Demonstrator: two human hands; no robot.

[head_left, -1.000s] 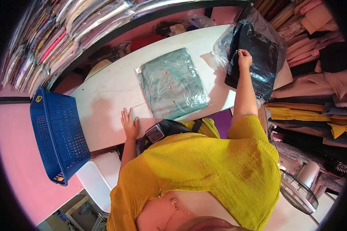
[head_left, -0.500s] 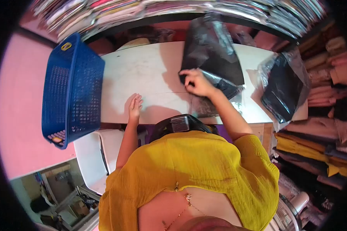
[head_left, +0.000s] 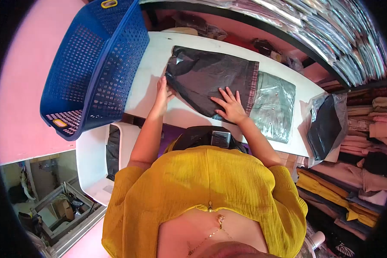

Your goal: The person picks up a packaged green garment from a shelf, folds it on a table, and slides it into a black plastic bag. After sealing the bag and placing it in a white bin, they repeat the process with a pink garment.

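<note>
A dark folded garment in clear plastic lies flat across the white table. My left hand is at its left edge, with the thumb side against the plastic; whether the fingers pinch it is hard to tell. Spread fingers of my right hand rest flat on the garment's lower right part. Just right of it, partly covered by its checked edge, lies a grey-green packaged garment. Another black item in clear plastic sits at the table's right end.
A blue perforated basket stands at the left end of the table. A white chair is below it. Packaged clothes fill the shelf at the back, and folded garments are stacked at the right.
The dark packaged garment has come down flat and turned sideways, uncovering the grey-green one. My left hand has reached its left edge; my right hand has flattened onto it. The view has shifted.
</note>
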